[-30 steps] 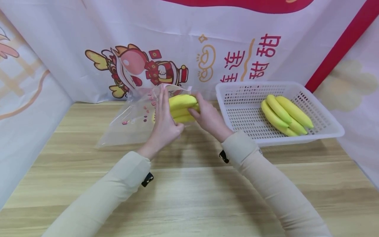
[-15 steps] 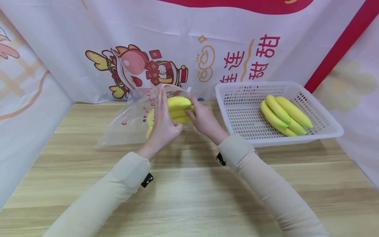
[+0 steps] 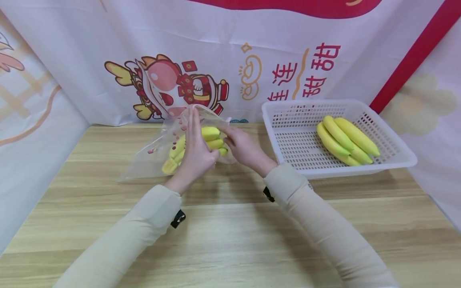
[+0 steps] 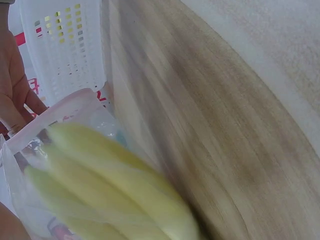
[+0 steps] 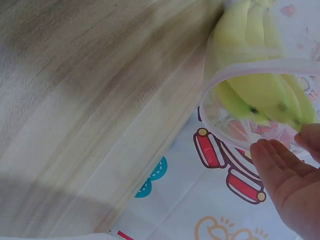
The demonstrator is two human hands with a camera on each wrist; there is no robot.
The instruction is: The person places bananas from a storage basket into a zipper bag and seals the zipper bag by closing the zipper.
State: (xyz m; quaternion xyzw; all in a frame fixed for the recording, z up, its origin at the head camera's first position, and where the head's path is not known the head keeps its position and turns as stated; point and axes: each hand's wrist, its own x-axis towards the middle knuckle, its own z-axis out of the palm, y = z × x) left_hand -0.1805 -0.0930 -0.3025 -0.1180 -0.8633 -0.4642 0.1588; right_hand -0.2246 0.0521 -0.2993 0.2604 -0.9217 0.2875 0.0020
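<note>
A clear plastic bag with small red prints stands on the table, its mouth facing right. Inside it is a bunch of yellow bananas, tips toward the mouth; they also show in the left wrist view as blurred bananas. My left hand is at the bag's mouth, fingers straight up along the raised rim and thumb stretched right. My right hand is at the mouth's right side, fingers extended. In the right wrist view, its thumb is by a banana tip, with a gap to the fingertips.
A white perforated basket stands on the right, holding another bunch of bananas. The wooden table backs onto a white printed cloth. Black wrist devices show below both cuffs.
The bananas have moved left, deeper into the bag, and down. My right hand has followed leftward and its fingers have loosened from the bunch. The left hand is nearly still.
</note>
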